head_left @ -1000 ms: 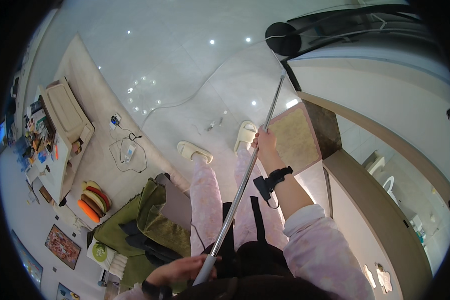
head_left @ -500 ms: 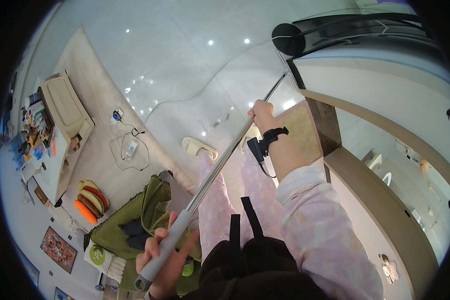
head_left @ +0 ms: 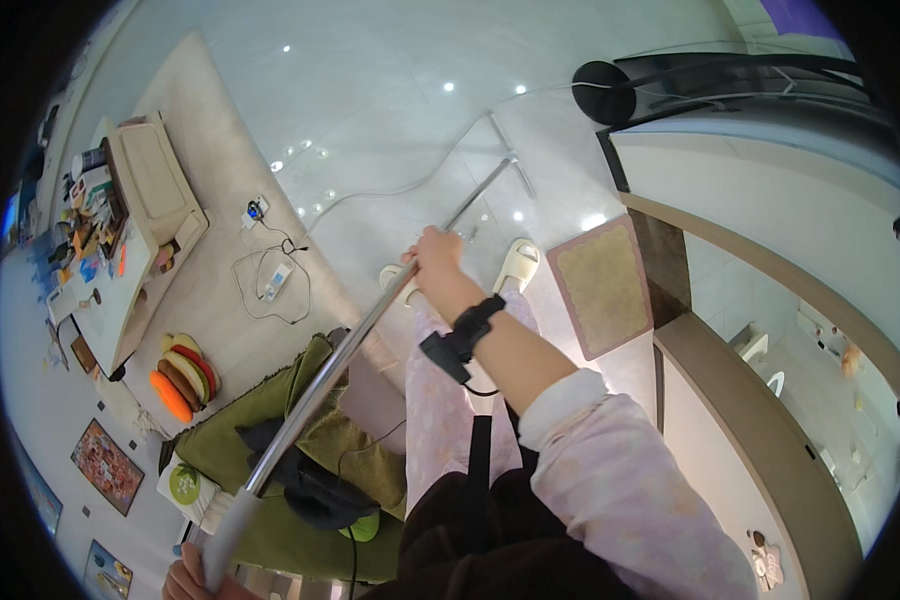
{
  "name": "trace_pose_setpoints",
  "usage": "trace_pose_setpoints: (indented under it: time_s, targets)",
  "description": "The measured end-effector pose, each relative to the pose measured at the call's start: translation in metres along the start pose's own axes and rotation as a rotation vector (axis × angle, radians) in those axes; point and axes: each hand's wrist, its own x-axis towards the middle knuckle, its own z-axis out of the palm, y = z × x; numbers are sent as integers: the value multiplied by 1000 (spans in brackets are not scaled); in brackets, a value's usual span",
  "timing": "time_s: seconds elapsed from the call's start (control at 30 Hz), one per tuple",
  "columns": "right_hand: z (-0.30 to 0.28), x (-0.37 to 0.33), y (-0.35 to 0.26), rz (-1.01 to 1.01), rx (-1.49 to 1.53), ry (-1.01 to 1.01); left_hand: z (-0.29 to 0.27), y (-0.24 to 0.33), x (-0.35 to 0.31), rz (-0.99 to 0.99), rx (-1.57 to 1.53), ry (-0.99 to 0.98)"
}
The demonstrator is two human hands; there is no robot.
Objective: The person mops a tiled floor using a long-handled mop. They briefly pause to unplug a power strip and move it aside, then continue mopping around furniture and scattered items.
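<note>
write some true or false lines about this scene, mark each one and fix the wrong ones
1. The right grip is around the metal pole. True.
2. The left grip is up near the pole's far end. False: the left grip is at the gray handle.
3. A black device is strapped to the right wrist. True.
4. The pink-edged mat lies to the left of both cream slippers. False: the mat lies to the right of them.
5. The white power strip lies on the green cloth. False: the power strip lies on the beige rug.
</note>
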Motion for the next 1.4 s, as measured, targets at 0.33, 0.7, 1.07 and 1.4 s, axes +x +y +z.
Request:
trace_pose_setpoints:
  time_s: [0.33, 0.7, 1.07, 1.4]
  targets:
    - [-108, -27, -177, -110, -34, -5, 48, -136, -21, -162, 458, -585]
    - [-148, -97, -206, 92, 189, -433, 74, -167, 55, -1164, 239, -1369]
    - [-181, -222, 0, -83, -481, 145, -341, -91, 309, -1116, 1946, -1100]
    - [-137, -324, 138, 247, 218, 361, -658, -61, 307, -1343, 2395, -1178]
